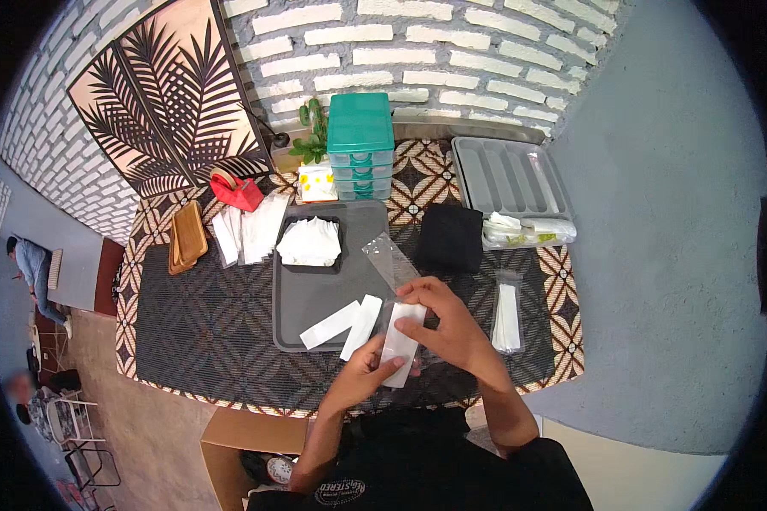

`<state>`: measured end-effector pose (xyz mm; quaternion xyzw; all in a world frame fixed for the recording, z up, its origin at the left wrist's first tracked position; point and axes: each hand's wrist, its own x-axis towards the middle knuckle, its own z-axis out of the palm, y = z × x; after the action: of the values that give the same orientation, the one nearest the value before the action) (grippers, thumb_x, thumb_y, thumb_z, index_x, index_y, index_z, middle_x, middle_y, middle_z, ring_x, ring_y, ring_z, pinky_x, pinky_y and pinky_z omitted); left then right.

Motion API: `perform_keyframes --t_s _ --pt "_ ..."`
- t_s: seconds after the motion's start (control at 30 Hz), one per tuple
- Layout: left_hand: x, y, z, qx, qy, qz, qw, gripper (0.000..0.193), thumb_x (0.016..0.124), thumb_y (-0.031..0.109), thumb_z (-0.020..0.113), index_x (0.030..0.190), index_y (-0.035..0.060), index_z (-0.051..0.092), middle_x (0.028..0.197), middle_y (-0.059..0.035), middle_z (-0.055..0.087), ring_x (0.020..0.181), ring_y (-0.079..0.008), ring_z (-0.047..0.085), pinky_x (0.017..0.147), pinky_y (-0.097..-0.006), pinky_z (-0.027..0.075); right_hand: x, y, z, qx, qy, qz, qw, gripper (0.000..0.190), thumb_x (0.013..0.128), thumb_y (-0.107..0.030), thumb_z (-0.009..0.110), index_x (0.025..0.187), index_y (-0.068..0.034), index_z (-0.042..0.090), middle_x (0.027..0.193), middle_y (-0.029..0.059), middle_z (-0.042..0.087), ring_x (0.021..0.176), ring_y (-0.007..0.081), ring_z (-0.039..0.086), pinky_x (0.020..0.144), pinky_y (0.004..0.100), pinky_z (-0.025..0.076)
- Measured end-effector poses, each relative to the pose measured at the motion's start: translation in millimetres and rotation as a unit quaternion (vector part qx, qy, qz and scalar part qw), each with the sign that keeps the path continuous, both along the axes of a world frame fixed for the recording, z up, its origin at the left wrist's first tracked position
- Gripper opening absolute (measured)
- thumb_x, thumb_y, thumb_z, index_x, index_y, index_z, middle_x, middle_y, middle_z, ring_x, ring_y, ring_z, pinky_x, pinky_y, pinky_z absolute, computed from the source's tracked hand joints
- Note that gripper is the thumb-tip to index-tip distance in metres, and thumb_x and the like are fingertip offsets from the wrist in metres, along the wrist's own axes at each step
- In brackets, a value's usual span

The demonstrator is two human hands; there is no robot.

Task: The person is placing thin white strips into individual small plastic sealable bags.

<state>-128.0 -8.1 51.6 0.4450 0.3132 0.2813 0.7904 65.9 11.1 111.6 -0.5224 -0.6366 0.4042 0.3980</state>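
Note:
Both my hands grip a white folded paper strip (401, 342) at the table's front. My left hand (358, 378) pinches its lower end, thumb on top. My right hand (446, 324) holds the upper end, its thumb pressed on the white face. Clear film shows around the strip, though how far it encloses it I cannot tell. A clear plastic sleeve (387, 257) reaches up from my right fingers over the grey tray (287, 294). Two more white strips (330, 326) lie overlapping at the tray's near edge. A black dish of folded white paper (309, 241) stands on the tray.
Right of my hands lies a clear bag of white strips (506, 316). Behind are a folded black cloth (449, 237), a grey cutlery tray (508, 175) and a teal-topped drawer box (360, 128). A red tape dispenser (236, 190) and wooden trays (187, 237) are left.

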Motion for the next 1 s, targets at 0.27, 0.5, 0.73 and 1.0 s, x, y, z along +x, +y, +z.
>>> perform_keyframes --t_s 0.27,0.5,0.73,1.0 --pt "-0.4 -1.7 -0.4 0.005 0.021 -0.009 1.0 0.034 0.1 0.012 0.053 0.13 -0.0013 0.045 0.108 -0.0109 0.067 0.095 -0.0183 0.068 0.081 -0.0294 0.054 -0.4 3.1 8.4 -0.036 -0.012 -0.004 0.999 0.021 0.087 -0.023 0.069 0.097 -0.005 0.065 0.106 0.0073 0.062 0.099 0.0202 0.059 0.083 0.0318 0.047" --pt "1.3 1.2 -0.4 0.02 0.008 -0.001 1.0 0.032 0.101 0.01 0.049 0.131 -0.0011 0.045 0.105 -0.0118 0.067 0.094 -0.0195 0.068 0.082 -0.0305 0.054 5.3 2.7 -5.6 0.032 -0.137 0.091 0.986 0.022 0.088 -0.026 0.068 0.095 -0.005 0.066 0.106 0.0072 0.063 0.096 0.0195 0.06 0.082 0.0327 0.047" --pt "2.2 2.2 -10.9 0.041 0.012 0.047 0.998 0.031 0.101 0.01 0.051 0.13 -0.001 0.047 0.105 -0.0094 0.065 0.089 -0.0157 0.067 0.079 -0.0292 0.054 4.7 0.2 -1.4 -0.016 -0.059 0.097 0.993 0.024 0.089 -0.028 0.068 0.1 -0.007 0.069 0.102 0.0085 0.063 0.099 0.0253 0.06 0.086 0.0361 0.047" --pt "7.1 3.4 -0.1 0.0 -0.017 0.07 0.997 0.024 0.099 0.008 0.055 0.121 -0.0003 0.053 0.108 -0.0044 0.063 0.097 -0.0082 0.06 0.08 -0.0243 0.049 7.4 -1.3 3.7 -0.033 -0.041 0.101 0.993 0.022 0.09 -0.023 0.065 0.099 -0.003 0.067 0.102 0.0121 0.06 0.082 0.0231 0.062 0.075 0.0327 0.049"
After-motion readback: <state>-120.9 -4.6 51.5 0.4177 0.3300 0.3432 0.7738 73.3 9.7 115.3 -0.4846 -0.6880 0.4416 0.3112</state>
